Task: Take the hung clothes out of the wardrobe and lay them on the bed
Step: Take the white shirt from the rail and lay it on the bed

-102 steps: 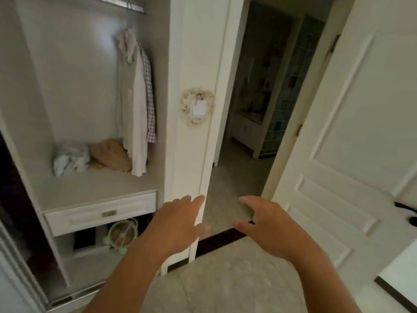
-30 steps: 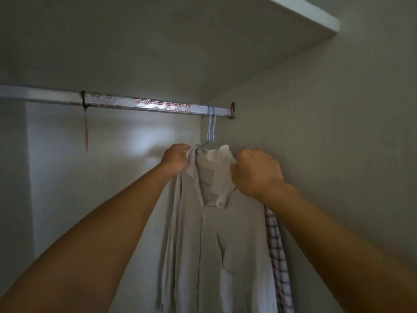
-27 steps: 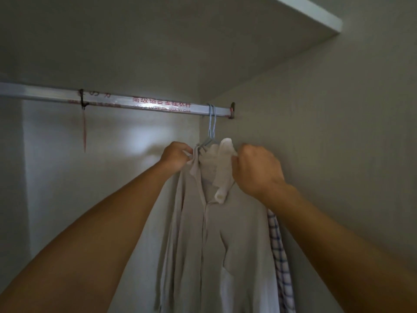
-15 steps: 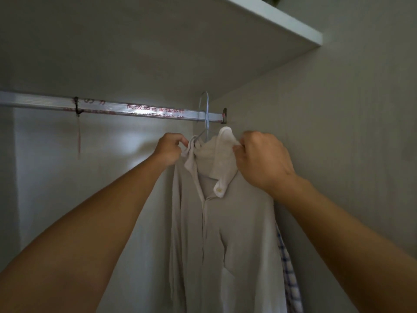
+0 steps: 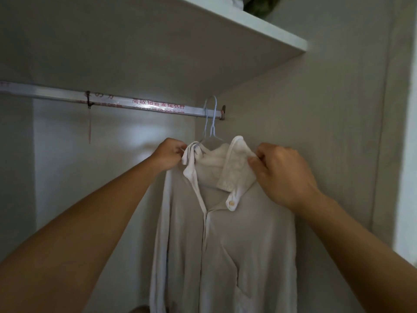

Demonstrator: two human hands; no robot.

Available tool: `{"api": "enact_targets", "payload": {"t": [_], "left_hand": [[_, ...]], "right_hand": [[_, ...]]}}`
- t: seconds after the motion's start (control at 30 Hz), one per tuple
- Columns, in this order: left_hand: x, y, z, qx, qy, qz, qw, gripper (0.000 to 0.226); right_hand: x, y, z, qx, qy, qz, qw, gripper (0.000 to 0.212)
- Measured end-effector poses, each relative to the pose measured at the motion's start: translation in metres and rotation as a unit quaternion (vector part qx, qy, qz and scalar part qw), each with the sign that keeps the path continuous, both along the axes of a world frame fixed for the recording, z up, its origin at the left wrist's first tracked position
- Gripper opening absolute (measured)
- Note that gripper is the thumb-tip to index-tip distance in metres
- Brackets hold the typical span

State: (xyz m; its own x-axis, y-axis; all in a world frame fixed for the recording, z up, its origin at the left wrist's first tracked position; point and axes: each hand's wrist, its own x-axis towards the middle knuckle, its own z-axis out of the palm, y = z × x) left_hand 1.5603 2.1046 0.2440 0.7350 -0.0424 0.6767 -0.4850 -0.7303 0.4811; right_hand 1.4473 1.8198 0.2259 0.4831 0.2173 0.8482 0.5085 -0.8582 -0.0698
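Both hands, left hand (image 5: 169, 154) and right hand (image 5: 279, 175), pinch the shirt (image 5: 225, 233) collar, fingers clenched on cloth, so its hanger hook (image 5: 212, 118) may snag the rail (image 5: 146, 105).

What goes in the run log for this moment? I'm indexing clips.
stage: unhooking | left hand: grips white button-up shirt collar | right hand: grips collar | pale-blue wire hangers: at metal rail

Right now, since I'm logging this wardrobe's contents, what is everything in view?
Pale beige button-front shirt: one, on a hanger, wardrobe's right end.
Light-blue wire hangers: apparently two, hooks around the rail's right end.
Silver metal rail with red lettering: one, across the wardrobe.
Red string: one, dangling from the rail.
White shelf: one, above; white and green items on it, unclear.
Left hand: grips the shirt's left collar.
Right hand: pinches the right collar.
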Motion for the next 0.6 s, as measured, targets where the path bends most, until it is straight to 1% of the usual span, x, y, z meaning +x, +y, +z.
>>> {"api": "enact_targets", "payload": {"t": [0.07,0.2,0.27,0.37,0.53,0.6], "left_hand": [[-0.010,0.000,-0.006,0.020,0.004,0.005,1.000,0.033],[-0.032,0.000,-0.022,0.025,-0.006,0.004,1.000,0.049],[-0.044,0.001,-0.030,0.034,-0.011,0.003,0.999,0.052],[-0.065,0.002,-0.038,0.032,-0.011,-0.001,0.999,0.046],[-0.111,-0.008,-0.051,-0.016,-0.050,-0.038,0.998,0.029],[-0.130,-0.014,-0.058,-0.031,-0.054,-0.058,0.996,0.017]], "right_hand": [[-0.002,-0.008,-0.008,-0.002,0.015,0.005,1.000,0.029],[-0.016,-0.018,-0.019,-0.001,0.029,-0.018,0.999,0.028],[-0.030,-0.020,-0.022,-0.004,0.038,-0.030,0.999,0.027],[-0.054,-0.025,-0.026,-0.020,0.053,-0.044,0.997,0.028],[-0.104,-0.035,-0.035,-0.031,0.072,-0.074,0.994,0.030],[-0.127,-0.038,-0.041,-0.028,0.091,-0.091,0.991,0.028]]}}
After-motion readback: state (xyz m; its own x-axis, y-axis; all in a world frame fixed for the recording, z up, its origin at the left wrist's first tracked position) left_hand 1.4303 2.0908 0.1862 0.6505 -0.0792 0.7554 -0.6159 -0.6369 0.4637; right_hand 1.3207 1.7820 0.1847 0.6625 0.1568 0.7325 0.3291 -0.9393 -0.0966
